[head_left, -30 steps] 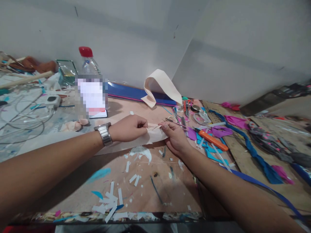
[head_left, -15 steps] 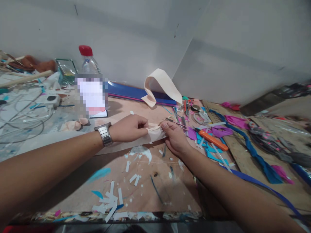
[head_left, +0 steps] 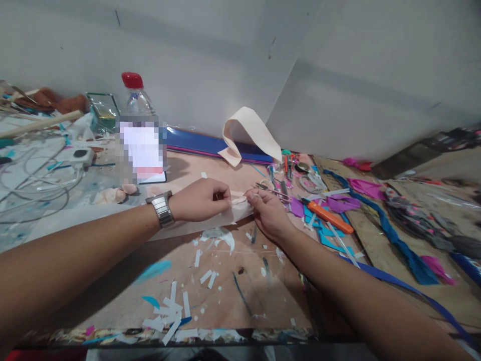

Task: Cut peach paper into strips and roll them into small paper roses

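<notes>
My left hand (head_left: 201, 199), with a metal watch on its wrist, is closed in a pinch on one end of a small cream paper strip (head_left: 239, 200). My right hand (head_left: 268, 210) pinches the other end, its heel resting on the worktable. The strip sits just above a pale sheet of paper (head_left: 210, 223) lying flat on the brown worktable (head_left: 225, 286). The two hands are almost touching over the strip.
A red-capped water bottle (head_left: 138, 128) stands at the back left beside white cables (head_left: 41, 175). A curled cream paper band (head_left: 246, 133) leans by the wall. An orange cutter (head_left: 328, 216), scissors, and blue and purple scraps lie to the right. White paper slivers (head_left: 175, 311) litter the front edge.
The two hands have drawn closer together, and the cream strip between them looks shorter and more bunched. The arms have hardly shifted.
</notes>
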Demonstrator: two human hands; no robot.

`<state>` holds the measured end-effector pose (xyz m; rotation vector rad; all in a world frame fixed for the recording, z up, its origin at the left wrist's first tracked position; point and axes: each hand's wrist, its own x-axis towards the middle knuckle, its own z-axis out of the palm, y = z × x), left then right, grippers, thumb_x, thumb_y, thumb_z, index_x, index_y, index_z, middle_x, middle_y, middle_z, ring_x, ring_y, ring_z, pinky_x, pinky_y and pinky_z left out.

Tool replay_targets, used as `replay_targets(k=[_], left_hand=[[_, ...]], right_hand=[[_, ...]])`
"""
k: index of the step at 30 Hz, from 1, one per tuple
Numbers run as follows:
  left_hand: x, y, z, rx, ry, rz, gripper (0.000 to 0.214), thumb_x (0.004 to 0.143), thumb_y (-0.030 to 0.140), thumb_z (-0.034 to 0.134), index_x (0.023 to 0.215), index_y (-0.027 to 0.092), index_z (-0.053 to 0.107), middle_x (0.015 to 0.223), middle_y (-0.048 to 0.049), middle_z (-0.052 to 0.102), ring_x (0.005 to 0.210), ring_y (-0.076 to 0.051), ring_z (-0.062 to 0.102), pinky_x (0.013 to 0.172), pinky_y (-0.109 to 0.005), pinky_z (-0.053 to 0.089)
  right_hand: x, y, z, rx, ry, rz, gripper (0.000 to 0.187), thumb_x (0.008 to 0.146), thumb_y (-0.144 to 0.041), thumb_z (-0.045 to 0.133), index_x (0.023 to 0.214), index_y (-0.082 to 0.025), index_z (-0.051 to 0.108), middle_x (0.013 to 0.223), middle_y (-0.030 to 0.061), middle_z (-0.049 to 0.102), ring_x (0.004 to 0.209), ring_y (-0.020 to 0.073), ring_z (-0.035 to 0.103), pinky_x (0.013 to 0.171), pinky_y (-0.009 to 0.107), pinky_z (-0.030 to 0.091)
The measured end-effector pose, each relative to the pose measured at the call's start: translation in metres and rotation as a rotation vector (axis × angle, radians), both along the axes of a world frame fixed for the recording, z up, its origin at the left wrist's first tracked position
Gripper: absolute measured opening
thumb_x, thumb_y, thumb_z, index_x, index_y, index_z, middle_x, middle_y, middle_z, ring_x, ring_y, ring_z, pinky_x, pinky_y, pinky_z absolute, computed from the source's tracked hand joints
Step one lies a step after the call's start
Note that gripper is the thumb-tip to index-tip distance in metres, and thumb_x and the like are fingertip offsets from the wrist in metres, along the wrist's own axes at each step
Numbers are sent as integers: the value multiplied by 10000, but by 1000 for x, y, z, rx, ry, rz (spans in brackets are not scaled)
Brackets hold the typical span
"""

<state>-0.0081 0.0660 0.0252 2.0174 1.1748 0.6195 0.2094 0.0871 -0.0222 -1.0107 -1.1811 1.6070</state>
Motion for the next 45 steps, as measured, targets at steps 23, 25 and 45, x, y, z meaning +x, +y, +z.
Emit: replay_targets(k=[23,25,45], left_hand=[[-4,3,2,-16,-62,-92,221,880,338,630,917,168,766,776,7,708,686,-123,555,652,-239,384],[-5,3,4,-14,-46,-90,217,876,336,634,917,168,766,774,9,705,681,-121,549,647,-238,379],[-12,11,9,-103,146,-167,314,844,469,695,924,180,790,748,4,714,643,-111,534,597,-236,332]], right_hand=[[2,2,-3,-36,63,20,380,644,-538,920,697,-206,741,667,-3,679,653,152,576,695,291,491],[2,3,-5,-33,53,12,380,654,-551,906,708,-214,740,673,-6,668,661,156,569,692,291,485],[5,-15,8,1064,-946,130,217,1005,-364,588,886,-225,705,874,44,742,1010,253,588,968,459,307]])
